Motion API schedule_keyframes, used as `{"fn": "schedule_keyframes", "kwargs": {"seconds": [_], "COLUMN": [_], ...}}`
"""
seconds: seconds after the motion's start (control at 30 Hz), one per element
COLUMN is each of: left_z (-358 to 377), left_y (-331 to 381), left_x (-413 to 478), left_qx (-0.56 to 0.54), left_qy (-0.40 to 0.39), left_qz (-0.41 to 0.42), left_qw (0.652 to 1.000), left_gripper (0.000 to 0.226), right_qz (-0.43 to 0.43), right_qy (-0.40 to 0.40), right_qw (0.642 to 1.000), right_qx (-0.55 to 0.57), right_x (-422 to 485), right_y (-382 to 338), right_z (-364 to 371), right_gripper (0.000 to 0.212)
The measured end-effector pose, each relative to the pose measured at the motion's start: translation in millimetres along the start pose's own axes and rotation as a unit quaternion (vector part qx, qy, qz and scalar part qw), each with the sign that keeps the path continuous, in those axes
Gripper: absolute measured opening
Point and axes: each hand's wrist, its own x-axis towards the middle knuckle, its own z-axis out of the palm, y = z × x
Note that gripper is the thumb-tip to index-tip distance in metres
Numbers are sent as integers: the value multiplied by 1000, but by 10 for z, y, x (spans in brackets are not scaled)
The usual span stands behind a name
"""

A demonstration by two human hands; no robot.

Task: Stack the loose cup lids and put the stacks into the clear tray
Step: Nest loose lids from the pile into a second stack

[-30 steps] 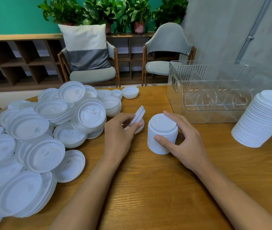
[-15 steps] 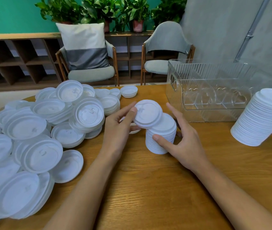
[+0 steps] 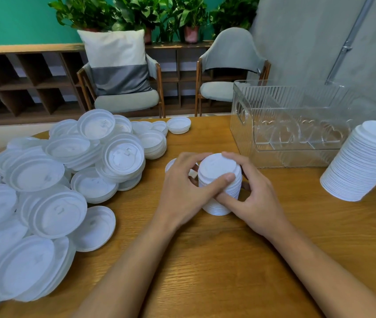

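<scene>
A small stack of white cup lids stands on the wooden table at the centre. My left hand grips its left side, thumb across the front of the top lids. My right hand holds its right side, fingers curled round the top and thumb low on the front. One loose small lid lies just behind my left hand, partly hidden. A big heap of loose translucent lids covers the table's left side. The clear tray stands at the back right with no lids in it.
A tall leaning stack of white lids sits at the right, in front of the tray. A few small lids lie at the far edge. Two chairs and a shelf stand beyond the table. Bare wood lies in front of my hands.
My left hand carried a lid from beside the stack onto its top. Both hands now close round the stack.
</scene>
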Motion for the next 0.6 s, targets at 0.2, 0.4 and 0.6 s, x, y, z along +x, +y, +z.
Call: {"fn": "schedule_keyframes", "kwargs": {"seconds": [0.2, 0.4, 0.6], "left_z": [-47, -82, -71], "left_y": [-27, -44, -109], "left_x": [15, 34, 39], "left_qx": [18, -3, -9], "left_qy": [-25, -40, -46], "left_qz": [18, 17, 18], "left_qw": [999, 999, 999], "left_gripper": [65, 62, 64], "right_qz": [6, 7, 21], "right_qy": [-13, -17, -29], "right_qw": [1000, 1000, 999], "right_qx": [6, 9, 7], "right_x": [-4, 2, -19], "right_y": [-21, -8, -4], "right_z": [-31, -14, -20], "right_gripper": [85, 78, 81]}}
